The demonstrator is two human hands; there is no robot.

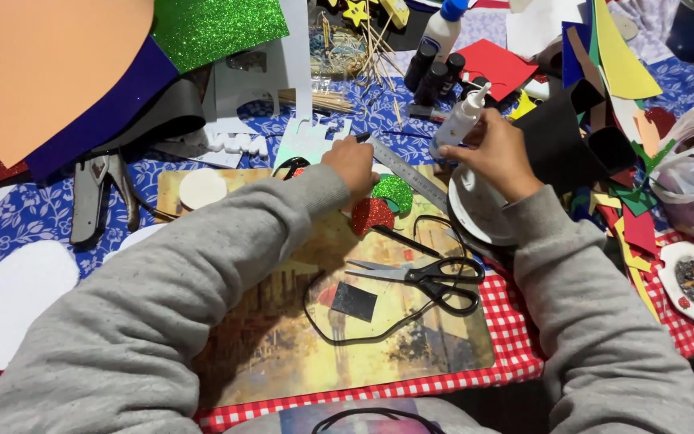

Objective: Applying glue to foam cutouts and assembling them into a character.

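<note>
Between my hands (pixel 423 157), a metal ruler (pixel 407 170) is lying. I am gripping a white glue bottle (pixel 458 122) with my right hand (pixel 496 153), while my left hand (pixel 353 165) is pinching red and green glitter pieces (pixel 381 205); black scissors (pixel 427 280) are resting just below them.

The left hand (pixel 353 165) covers part of the red glitter piece (pixel 372 215); the orange sheet (pixel 38 64) runs off frame.

Grey sleeves (pixel 226 265) cover both arms. The white glue bottle (pixel 458 120) sits at one o'clock from the red glitter piece (pixel 372 215), with a green glitter piece (pixel 393 191) beside it. Black-handled scissors (pixel 431 281) lie on a red-and-white checked cloth (pixel 516 337); a blue floral cloth (pixel 34 213) shows at nine o'clock.
</note>
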